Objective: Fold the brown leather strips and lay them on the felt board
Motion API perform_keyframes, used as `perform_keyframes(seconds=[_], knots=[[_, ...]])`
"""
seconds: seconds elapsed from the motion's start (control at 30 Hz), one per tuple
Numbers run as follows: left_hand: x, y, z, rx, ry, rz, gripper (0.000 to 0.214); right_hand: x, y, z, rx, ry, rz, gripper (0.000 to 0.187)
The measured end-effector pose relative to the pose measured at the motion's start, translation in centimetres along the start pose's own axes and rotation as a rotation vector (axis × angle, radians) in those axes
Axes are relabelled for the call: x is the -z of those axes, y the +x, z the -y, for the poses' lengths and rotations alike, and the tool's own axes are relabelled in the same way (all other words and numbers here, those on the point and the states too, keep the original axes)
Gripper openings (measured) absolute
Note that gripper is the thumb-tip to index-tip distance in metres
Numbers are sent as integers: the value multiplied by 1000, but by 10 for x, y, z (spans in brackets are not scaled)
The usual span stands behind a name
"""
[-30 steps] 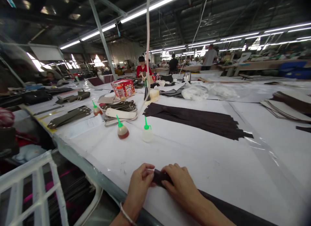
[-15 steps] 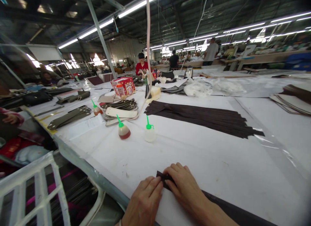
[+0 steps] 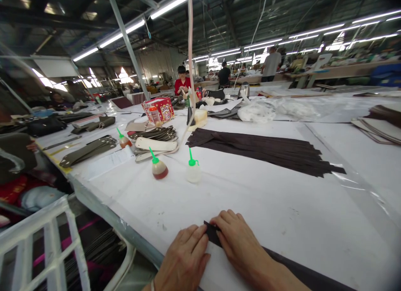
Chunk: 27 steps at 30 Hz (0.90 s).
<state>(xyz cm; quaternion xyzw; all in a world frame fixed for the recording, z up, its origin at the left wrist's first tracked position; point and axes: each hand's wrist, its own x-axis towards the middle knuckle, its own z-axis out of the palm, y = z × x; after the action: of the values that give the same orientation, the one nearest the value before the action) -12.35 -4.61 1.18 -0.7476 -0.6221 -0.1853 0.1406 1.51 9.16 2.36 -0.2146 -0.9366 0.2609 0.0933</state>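
A long dark strip (image 3: pixel 283 261) of leather lies along the near edge of the white table (image 3: pixel 250 199). My left hand (image 3: pixel 185 259) lies flat with its fingers stretched out, their tips touching the strip's end. My right hand (image 3: pixel 239 243) presses down on the same end, fingers together on top of it. The strip runs on to the right beside my right forearm. Its very end shows as a dark corner between my two hands.
Two small green-capped bottles (image 3: pixel 158 166) (image 3: pixel 194 169) stand ahead. A row of dark strips (image 3: pixel 266 149) lies across the middle. Tan and olive leather pieces (image 3: pixel 87 151), a red box (image 3: pixel 159 109) and a hanging hose (image 3: pixel 190 53) are further left. People work at the far end.
My left hand has gone from pinching the strip's end to lying flat beside it. Both hands sit slightly lower and nearer the table edge.
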Motion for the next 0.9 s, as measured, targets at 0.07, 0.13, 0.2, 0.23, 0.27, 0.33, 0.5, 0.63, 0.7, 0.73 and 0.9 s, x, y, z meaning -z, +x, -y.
perform_keyframes(seconds=[0.07, 0.13, 0.2, 0.23, 0.27, 0.33, 0.5, 0.63, 0.7, 0.73, 0.9], knots=[[0, 0, 1, -5, 9, -2, 28, -1, -1, -2, 4, 17, -10, 33], [-1, 0, 1, -6, 18, -6, 28, -3, -2, -5, 20, 44, -25, 32], [-2, -1, 2, -4, 29, -12, 28, -5, -4, -9, 50, 69, -39, 31], [-2, -1, 2, -4, 35, -16, 29, -7, -4, -10, 67, 78, -46, 30], [-2, -2, 2, -3, 40, -21, 29, -8, -5, -11, 82, 83, -52, 30], [-3, -3, 2, 1, 55, -30, 30, -10, -7, -12, 114, 80, -62, 29], [-1, -3, 3, -1, 72, -20, 31, -11, -9, -12, 176, 13, -72, 31], [1, -2, 3, -1, 62, -11, 31, -11, -11, -12, 193, -53, -76, 32], [1, -2, 4, -1, 58, -12, 31, -12, -12, -12, 202, -74, -78, 32], [1, -2, 4, -2, 57, -11, 31, -12, -12, -11, 207, -83, -81, 32], [0, -3, 5, -7, 57, 11, 30, -11, -12, -11, 251, -137, -97, 31]])
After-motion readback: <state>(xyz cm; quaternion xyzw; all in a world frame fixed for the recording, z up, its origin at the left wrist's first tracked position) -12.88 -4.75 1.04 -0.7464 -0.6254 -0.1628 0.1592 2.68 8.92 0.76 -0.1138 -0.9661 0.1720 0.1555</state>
